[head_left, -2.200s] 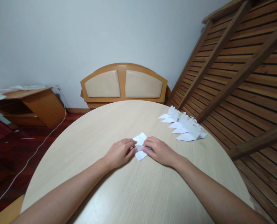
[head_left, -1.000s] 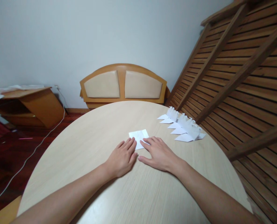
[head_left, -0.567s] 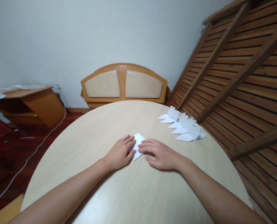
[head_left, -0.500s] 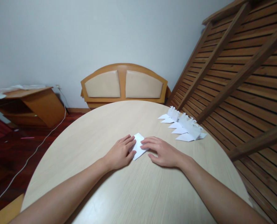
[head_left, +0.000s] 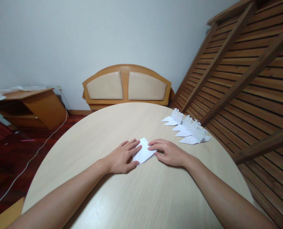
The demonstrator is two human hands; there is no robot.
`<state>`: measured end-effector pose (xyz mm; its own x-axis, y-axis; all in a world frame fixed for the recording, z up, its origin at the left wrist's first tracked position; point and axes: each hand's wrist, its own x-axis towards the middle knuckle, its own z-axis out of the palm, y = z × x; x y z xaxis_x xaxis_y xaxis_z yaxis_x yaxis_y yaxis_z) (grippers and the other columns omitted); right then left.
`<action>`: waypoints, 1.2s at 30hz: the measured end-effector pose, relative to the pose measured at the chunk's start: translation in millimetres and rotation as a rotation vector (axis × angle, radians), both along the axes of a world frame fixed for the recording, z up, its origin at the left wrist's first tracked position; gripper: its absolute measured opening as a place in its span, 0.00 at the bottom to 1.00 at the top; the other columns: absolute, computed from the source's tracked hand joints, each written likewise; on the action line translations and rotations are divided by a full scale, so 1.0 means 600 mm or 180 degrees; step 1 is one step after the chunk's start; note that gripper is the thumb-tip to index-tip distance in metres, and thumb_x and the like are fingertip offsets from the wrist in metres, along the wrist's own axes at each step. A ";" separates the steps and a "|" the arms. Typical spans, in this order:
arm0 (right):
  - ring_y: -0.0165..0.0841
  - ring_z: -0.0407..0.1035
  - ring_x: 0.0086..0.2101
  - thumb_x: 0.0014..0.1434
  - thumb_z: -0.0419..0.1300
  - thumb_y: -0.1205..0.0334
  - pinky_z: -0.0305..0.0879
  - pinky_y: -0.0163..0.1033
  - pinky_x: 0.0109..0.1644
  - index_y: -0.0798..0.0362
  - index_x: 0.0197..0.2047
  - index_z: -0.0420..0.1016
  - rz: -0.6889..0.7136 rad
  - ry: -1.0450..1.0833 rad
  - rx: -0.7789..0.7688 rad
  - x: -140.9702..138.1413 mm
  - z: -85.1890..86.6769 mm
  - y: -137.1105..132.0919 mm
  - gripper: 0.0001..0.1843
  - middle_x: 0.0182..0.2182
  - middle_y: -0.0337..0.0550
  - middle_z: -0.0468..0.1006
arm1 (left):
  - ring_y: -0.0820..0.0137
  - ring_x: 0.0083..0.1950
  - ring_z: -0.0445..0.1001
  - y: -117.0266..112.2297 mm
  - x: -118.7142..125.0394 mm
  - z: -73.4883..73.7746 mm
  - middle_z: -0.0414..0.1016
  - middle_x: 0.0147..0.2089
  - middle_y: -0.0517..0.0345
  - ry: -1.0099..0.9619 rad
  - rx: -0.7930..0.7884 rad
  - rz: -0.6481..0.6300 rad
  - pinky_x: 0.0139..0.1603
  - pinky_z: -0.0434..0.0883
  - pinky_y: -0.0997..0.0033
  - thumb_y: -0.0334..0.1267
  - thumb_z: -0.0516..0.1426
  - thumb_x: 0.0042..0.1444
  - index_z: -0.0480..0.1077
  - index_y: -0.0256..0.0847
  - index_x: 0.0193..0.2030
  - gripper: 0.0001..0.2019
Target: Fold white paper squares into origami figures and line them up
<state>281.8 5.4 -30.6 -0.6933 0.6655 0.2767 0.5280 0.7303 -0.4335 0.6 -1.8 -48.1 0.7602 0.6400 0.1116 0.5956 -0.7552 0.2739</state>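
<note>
A small folded white paper (head_left: pixel 144 153) lies flat on the round light-wood table (head_left: pixel 122 127), in front of me. My left hand (head_left: pixel 121 157) lies flat with fingers stretched out, its fingertips pressing the paper's left part. My right hand (head_left: pixel 170 152) rests flat to the right, fingers spread, its fingertips touching the paper's right edge. Neither hand grips anything.
Several folded white paper figures (head_left: pixel 188 129) stand in a row at the table's far right edge. A wooden chair back (head_left: pixel 126 84) is behind the table. A slatted wooden frame (head_left: pixel 246 73) leans on the right. A low cabinet (head_left: pixel 33 106) and a cable (head_left: pixel 36 156) are at left.
The paper went from a square to a folded triangle-like shape. My right hand slid rightward off the paper along its edge; my left hand stayed pressing on it.
</note>
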 end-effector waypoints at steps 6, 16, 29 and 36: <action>0.38 0.71 0.53 0.60 0.58 0.72 0.65 0.46 0.60 0.49 0.50 0.79 0.0062 0.0067 0.0060 0.003 0.001 -0.001 0.18 0.52 0.45 0.79 | 0.49 0.75 0.52 -0.002 0.003 0.007 0.52 0.75 0.41 0.0043 0.0009 -0.0186 0.71 0.53 0.40 0.49 0.54 0.65 0.51 0.40 0.74 0.35; 0.38 0.71 0.45 0.65 0.61 0.60 0.67 0.46 0.52 0.51 0.42 0.74 -0.0213 0.0237 -0.0010 -0.021 -0.012 0.005 0.05 0.42 0.45 0.78 | 0.45 0.75 0.49 0.000 0.004 0.007 0.49 0.76 0.44 -0.0021 -0.0072 -0.0410 0.71 0.52 0.39 0.51 0.58 0.60 0.49 0.43 0.75 0.40; 0.42 0.67 0.50 0.66 0.59 0.57 0.63 0.49 0.55 0.50 0.39 0.65 -0.0946 0.0054 0.0198 -0.043 -0.039 0.004 0.08 0.47 0.47 0.74 | 0.47 0.73 0.53 -0.007 0.012 0.021 0.54 0.74 0.39 0.0067 0.0023 -0.0359 0.71 0.53 0.41 0.50 0.53 0.66 0.55 0.36 0.72 0.32; 0.43 0.65 0.55 0.67 0.57 0.61 0.62 0.52 0.58 0.50 0.43 0.66 -0.1017 0.0054 0.0139 -0.046 -0.042 0.002 0.03 0.51 0.50 0.74 | 0.49 0.73 0.55 -0.010 0.017 0.014 0.57 0.73 0.43 -0.0180 0.0045 -0.0362 0.70 0.58 0.43 0.45 0.52 0.67 0.58 0.45 0.71 0.27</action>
<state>254.3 6.4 -55.9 -0.4462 0.8360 0.3194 0.7266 0.5468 -0.4161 10.7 -7.6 -39.9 0.8199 0.5482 0.1650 0.4898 -0.8210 0.2934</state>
